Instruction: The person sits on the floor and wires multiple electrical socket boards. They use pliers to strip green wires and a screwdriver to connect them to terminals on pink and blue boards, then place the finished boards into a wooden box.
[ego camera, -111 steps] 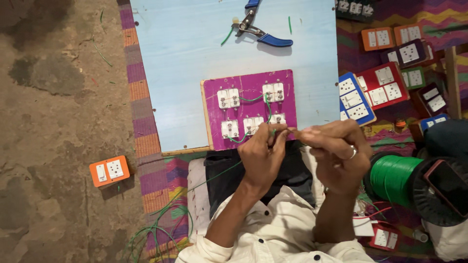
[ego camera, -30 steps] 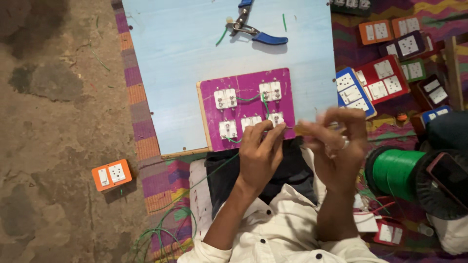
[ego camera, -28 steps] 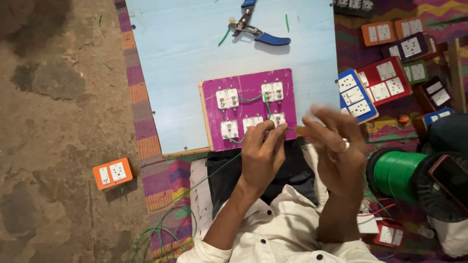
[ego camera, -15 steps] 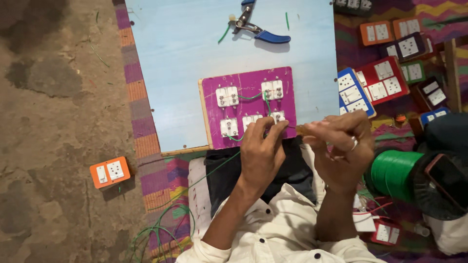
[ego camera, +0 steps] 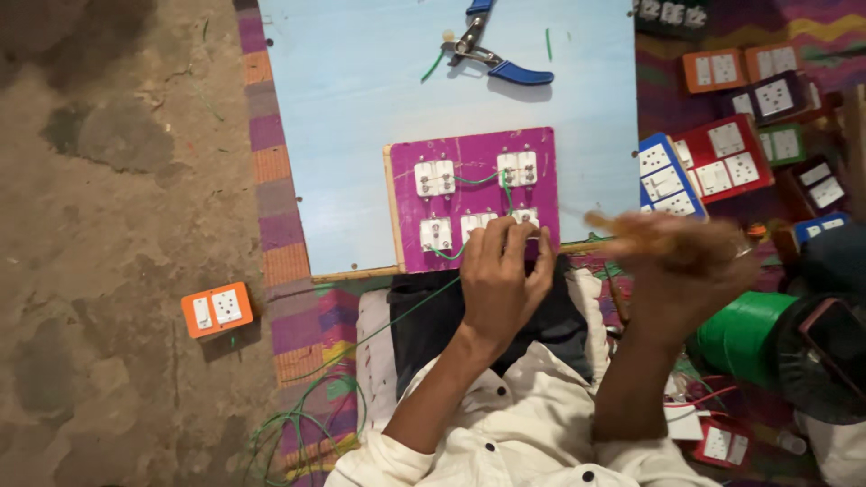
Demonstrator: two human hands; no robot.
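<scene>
A purple board carrying several white switch and socket modules linked by green wire lies on a light blue panel. My left hand rests on the board's lower right edge, its fingertips pinching the green wire at a socket there. My right hand is just right of the board, blurred by motion. It is closed around a thin orange-brown tool whose tip points left toward the board.
Blue-handled pliers lie at the panel's far edge. Several coloured switch plates are spread at the right, above a green wire spool. An orange switch box sits on the dirt floor at the left. Loose green wire loops lie by my knee.
My right hand has kept moving with the tool beside the board and is now blurred and slightly further right. My left hand stays at the board's lower right sockets.
</scene>
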